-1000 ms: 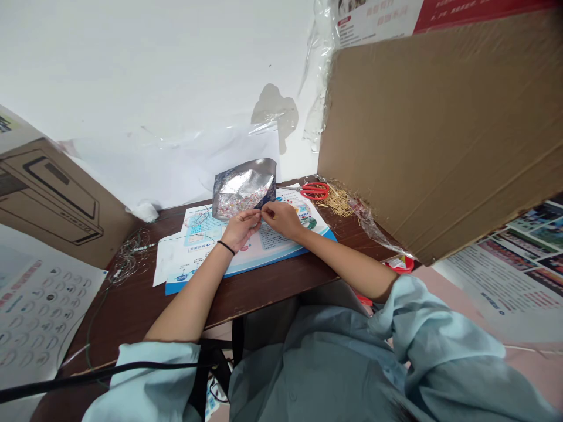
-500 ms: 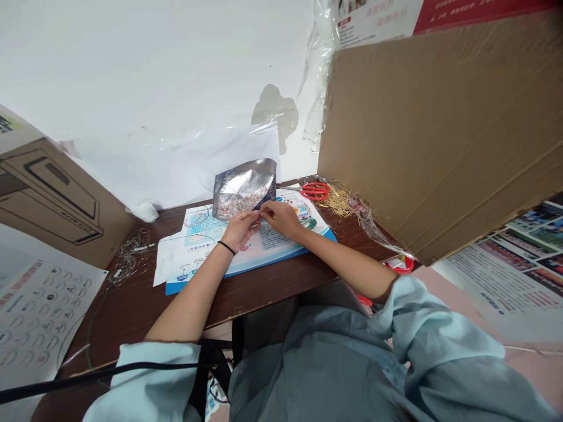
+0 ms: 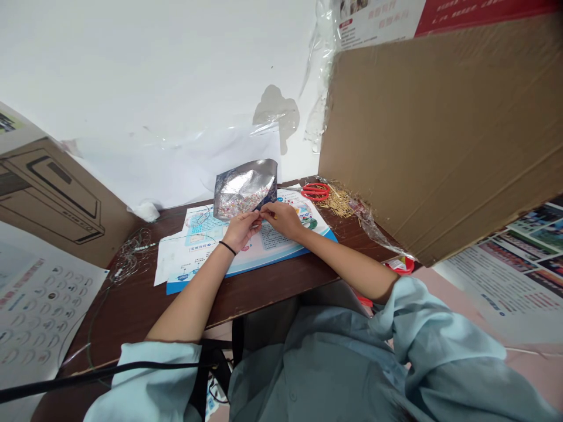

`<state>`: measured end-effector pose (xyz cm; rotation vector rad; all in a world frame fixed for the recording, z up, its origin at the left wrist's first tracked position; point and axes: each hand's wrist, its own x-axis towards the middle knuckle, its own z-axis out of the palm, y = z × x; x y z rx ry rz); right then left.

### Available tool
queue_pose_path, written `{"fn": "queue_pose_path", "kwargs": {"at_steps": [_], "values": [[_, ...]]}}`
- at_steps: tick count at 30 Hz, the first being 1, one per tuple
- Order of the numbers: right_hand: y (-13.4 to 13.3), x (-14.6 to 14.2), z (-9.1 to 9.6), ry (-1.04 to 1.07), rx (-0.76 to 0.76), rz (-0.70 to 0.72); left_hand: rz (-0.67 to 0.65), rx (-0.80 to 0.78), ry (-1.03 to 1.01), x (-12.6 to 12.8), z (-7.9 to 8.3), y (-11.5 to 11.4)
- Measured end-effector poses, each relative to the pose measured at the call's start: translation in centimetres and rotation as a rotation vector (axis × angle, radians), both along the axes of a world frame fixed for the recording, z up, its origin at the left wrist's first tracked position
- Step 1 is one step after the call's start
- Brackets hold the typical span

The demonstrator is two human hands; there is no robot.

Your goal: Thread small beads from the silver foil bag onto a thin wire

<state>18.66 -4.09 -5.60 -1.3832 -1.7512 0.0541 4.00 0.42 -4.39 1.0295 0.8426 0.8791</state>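
Note:
My left hand (image 3: pixel 241 230) and my right hand (image 3: pixel 282 218) meet fingertip to fingertip over a printed sheet, both closed in a pinch. A thin thread (image 3: pixel 189 237) runs from small white beads (image 3: pixel 143 248) on the left towards my left hand, which seems to grip it. What my right fingertips pinch is too small to make out. Just behind the hands stands an open silver-lined bag (image 3: pixel 245 181) with many tiny multicoloured beads (image 3: pixel 241 203) in it. The printed sheet (image 3: pixel 264 258), blue along its edge, lies beneath the hands.
Red-handled scissors (image 3: pixel 315 191) lie at the back right beside a pile of thin golden sticks (image 3: pixel 338 202). Tangled clear line (image 3: pixel 127 258) covers the table's left side. Cardboard walls rise at left (image 3: pixel 57 199) and right (image 3: pixel 431 135). A white wall (image 3: pixel 153 70) closes the back.
Almost nothing differs. The whole view has shifted very slightly, and both hands keep the same pinch in front of the bag.

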Motion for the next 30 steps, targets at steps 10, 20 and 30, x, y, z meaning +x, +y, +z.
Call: {"fn": "queue_pose_path", "kwargs": {"at_steps": [10,20,30], "values": [[0.0,0.1,0.2,0.041,-0.02,0.034,0.003,0.007,0.01,0.1,-0.3,0.1],[0.3,0.4,-0.4,0.094,-0.033,0.091,0.014,0.151,0.042,0.2,-1.3,0.1],[-0.1,-0.1,0.1,0.351,-0.045,0.141,0.027,0.37,0.202,-0.1,-0.7,-0.1]]}}
